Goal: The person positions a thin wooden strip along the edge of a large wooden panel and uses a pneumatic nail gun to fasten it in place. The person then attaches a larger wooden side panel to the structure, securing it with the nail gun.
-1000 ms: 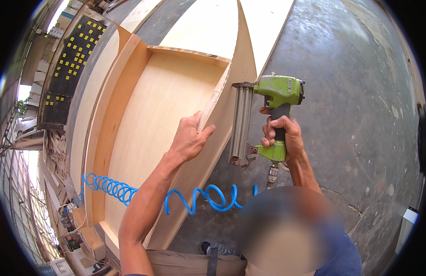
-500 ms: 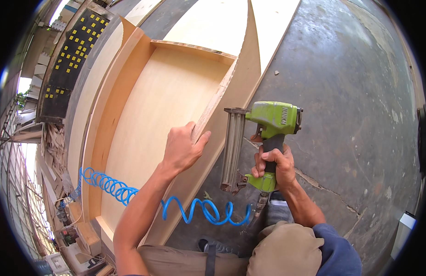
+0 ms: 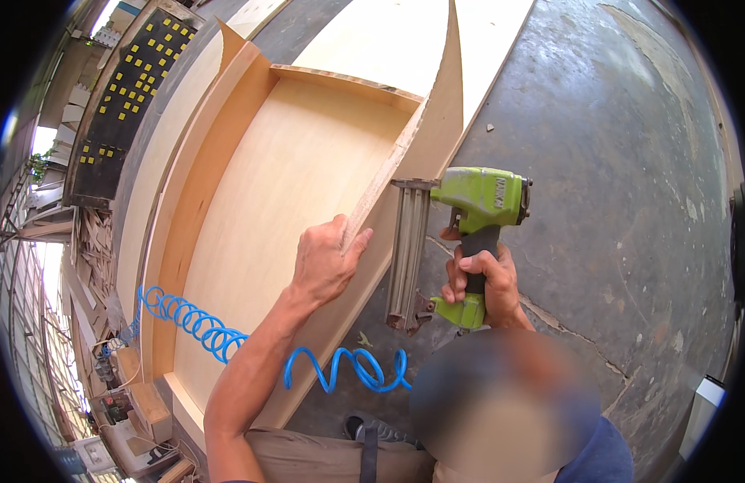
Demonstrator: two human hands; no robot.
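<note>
nail gun [image 3: 481,197]: green, at 3 o'clock of view centre, held up in the right hand [image 3: 495,282], just beside the side board [image 3: 441,121]; nose contact, cannot tell
right hand grip: wrapped snugly round the black handle [image 3: 478,240], no gap seen, index finger by the trigger
left hand [image 3: 328,258] grip: closed over the side board's upper edge, thumb on outer face, rest of hand on inner side
magazine [image 3: 408,249]: grey, long, at 8 o'clock of the gun body
gun handling: rigid, probably heavy, weight toward the head and magazine; likely to tip to 9 o'clock if held loosely
gun hold point: black handle, at 6 o'clock of the body; looks rubbery, so low slip; keep fingers off the nose
wooden box [image 3: 207,185]: shallow, at 10 o'clock of view centre; side board forms its 3 o'clock wall
board handling: stiff, thin, likely light for its length; smooth faces may slide, rough edge may splinter
board hold point: upper edge, pinched across the thickness, well apart from the gun's nose
blue hose [image 3: 197,318]: coiled, at 8 o'clock, springy, light; gun end hidden; may drag if snagged
</note>
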